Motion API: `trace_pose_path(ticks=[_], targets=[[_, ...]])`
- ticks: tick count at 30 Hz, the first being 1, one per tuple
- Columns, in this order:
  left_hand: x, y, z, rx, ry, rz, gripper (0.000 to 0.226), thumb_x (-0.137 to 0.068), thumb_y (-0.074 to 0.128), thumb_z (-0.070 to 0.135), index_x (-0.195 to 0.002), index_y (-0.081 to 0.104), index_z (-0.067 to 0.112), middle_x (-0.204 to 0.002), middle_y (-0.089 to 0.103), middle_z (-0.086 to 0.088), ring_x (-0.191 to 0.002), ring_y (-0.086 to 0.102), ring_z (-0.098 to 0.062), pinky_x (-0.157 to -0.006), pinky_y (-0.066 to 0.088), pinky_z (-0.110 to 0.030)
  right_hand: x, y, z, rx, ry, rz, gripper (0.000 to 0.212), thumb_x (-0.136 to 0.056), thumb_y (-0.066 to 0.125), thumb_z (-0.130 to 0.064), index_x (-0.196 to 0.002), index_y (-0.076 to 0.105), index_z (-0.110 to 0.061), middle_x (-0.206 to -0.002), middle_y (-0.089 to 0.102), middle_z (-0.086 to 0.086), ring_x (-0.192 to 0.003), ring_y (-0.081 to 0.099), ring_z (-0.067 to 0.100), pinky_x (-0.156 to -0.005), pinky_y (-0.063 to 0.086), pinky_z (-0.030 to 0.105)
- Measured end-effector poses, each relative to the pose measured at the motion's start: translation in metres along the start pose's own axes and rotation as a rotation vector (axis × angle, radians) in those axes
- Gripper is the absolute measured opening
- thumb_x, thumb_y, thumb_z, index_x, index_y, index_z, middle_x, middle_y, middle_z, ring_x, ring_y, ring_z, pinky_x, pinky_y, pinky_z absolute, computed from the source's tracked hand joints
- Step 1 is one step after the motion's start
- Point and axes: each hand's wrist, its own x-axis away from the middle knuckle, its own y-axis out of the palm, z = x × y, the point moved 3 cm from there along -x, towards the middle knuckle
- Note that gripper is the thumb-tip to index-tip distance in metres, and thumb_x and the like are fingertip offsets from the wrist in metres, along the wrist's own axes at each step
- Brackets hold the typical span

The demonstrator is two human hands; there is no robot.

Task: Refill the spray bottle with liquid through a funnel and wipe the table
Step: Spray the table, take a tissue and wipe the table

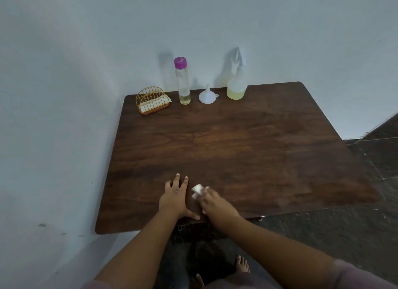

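Our left hand point(174, 197) lies flat, fingers spread, on the dark wooden table point(247, 151). Our right hand point(212, 199) pinches a crumpled white tissue point(197, 190) against its near edge. The clear spray bottle of yellowish liquid point(236, 84) stands far back, beside the white plastic funnel point(207, 96).

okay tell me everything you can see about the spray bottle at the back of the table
The spray bottle stands upright at the far edge of the wooden table, close to the pale wall. Its body looks like clear or translucent plastic, wider at the base and narrowing upward, and it holds pale yellow liquid in roughly the bottom part. A pale trigger head is fitted on top, hard to make out against the wall. A white funnel sits to its left, apart from it. Neither hand touches it.
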Motion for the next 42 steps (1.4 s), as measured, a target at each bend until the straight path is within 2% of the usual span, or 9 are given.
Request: trace_pose_path(ticks=[3, 9, 12, 16, 20, 23, 31, 38, 42], targets=[[0.001, 0.002, -0.002, 0.007, 0.006, 0.002, 0.138, -0.051, 0.08, 0.071, -0.155, -0.002, 0.034, -0.163, -0.011, 0.005, -0.148, 0.0, -0.031, -0.104, 0.043, -0.047, -0.01, -0.019, 0.002, 0.07, -0.148, 0.052, 0.057, -0.1, 0.04, -0.019, -0.151, 0.018, -0.007, -0.16, 0.01, 0.016, -0.147, 0.013, 0.033, -0.118, 0.017, 0.041], [0.001, -0.001, 0.002, -0.038, -0.007, -0.01, 0.139, -0.052, 0.079, 0.072, -0.155, -0.004, 0.031, -0.163, -0.011, 0.002, -0.148, 0.001, -0.031, -0.104, 0.043, -0.047, 0.009, -0.035, 0.136, -0.109, 0.63, 0.293, 0.054, -0.09, 0.059, -0.022, -0.138, 0.043, -0.004, -0.134, 0.046, 0.018, -0.117, 0.05, 0.032, -0.095, 0.045, 0.04], [0.0, -0.002, 0.004, -0.053, -0.011, -0.006, 0.139, -0.052, 0.079, 0.072, -0.155, -0.005, 0.031, -0.163, -0.011, 0.002, -0.148, 0.003, -0.032, -0.103, 0.044, -0.046, 0.032, -0.049, 0.151, 0.063, 0.842, 0.11, 0.031, -0.082, 0.07, -0.008, -0.104, 0.065, 0.013, -0.103, 0.061, 0.028, -0.087, 0.062, 0.037, -0.064, 0.057, 0.04], [-0.003, -0.005, 0.006, -0.086, -0.019, -0.012, 0.143, -0.047, 0.081, 0.073, -0.155, -0.004, 0.032, -0.163, -0.01, 0.002, -0.146, 0.007, -0.032, -0.102, 0.044, -0.047, 0.005, -0.043, 0.071, 0.201, 0.583, 0.1, 0.027, -0.075, 0.071, -0.017, -0.096, 0.073, 0.0, -0.089, 0.069, 0.018, -0.077, 0.068, 0.028, -0.062, 0.056, 0.034], [-0.013, -0.01, 0.011, -0.147, -0.042, -0.069, 0.149, -0.044, 0.081, 0.074, -0.154, -0.01, 0.03, -0.161, -0.023, -0.005, -0.147, -0.015, -0.038, -0.11, 0.012, -0.071, -0.026, -0.001, -0.016, 0.161, 0.001, 0.058, 0.082, -0.06, 0.083, -0.041, -0.13, 0.057, -0.008, -0.122, 0.062, 0.023, -0.11, 0.062, 0.036, -0.091, 0.053, 0.041], [-0.024, -0.015, 0.017, -0.218, -0.015, -0.081, 0.151, -0.044, 0.078, 0.077, -0.154, -0.011, 0.025, -0.159, -0.026, -0.011, -0.145, -0.023, -0.039, -0.106, -0.003, -0.075, -0.041, -0.015, 0.024, 0.154, -0.035, 0.155, 0.055, -0.085, 0.063, -0.021, -0.135, 0.051, -0.001, -0.132, 0.057, 0.019, -0.121, 0.057, 0.032, -0.1, 0.048, 0.038], [-0.058, -0.032, 0.035, -0.032, -0.029, 0.062, 0.142, -0.052, 0.075, 0.077, -0.155, -0.004, 0.019, -0.164, -0.008, -0.003, -0.15, -0.004, -0.032, -0.119, 0.008, -0.057, -0.006, -0.047, 0.225, -0.173, 0.817, 0.197, 0.047, -0.099, 0.039, -0.013, -0.144, 0.03, -0.001, -0.143, 0.04, 0.023, -0.131, 0.041, 0.032, -0.106, 0.039, 0.036], [-0.091, -0.045, 0.045, -0.014, -0.115, -0.061, 0.155, -0.045, 0.083, 0.071, -0.154, -0.014, 0.019, -0.162, -0.021, -0.004, -0.149, -0.008, -0.032, -0.118, 0.017, -0.054, -0.054, -0.034, 0.077, -0.052, -0.264, 0.145, 0.05, -0.098, 0.035, -0.017, -0.147, 0.032, -0.004, -0.154, 0.029, 0.017, -0.143, 0.028, 0.03, -0.116, 0.024, 0.035], [-0.103, -0.053, 0.05, -0.031, -0.146, -0.085, 0.159, -0.041, 0.083, 0.072, -0.153, -0.017, 0.019, -0.161, -0.023, -0.005, -0.149, -0.009, -0.032, -0.115, 0.018, -0.056, -0.102, -0.059, 0.125, 0.015, -0.159, 0.171, 0.048, -0.097, 0.035, -0.012, -0.142, 0.038, 0.003, -0.151, 0.034, 0.021, -0.141, 0.032, 0.034, -0.114, 0.028, 0.039]])
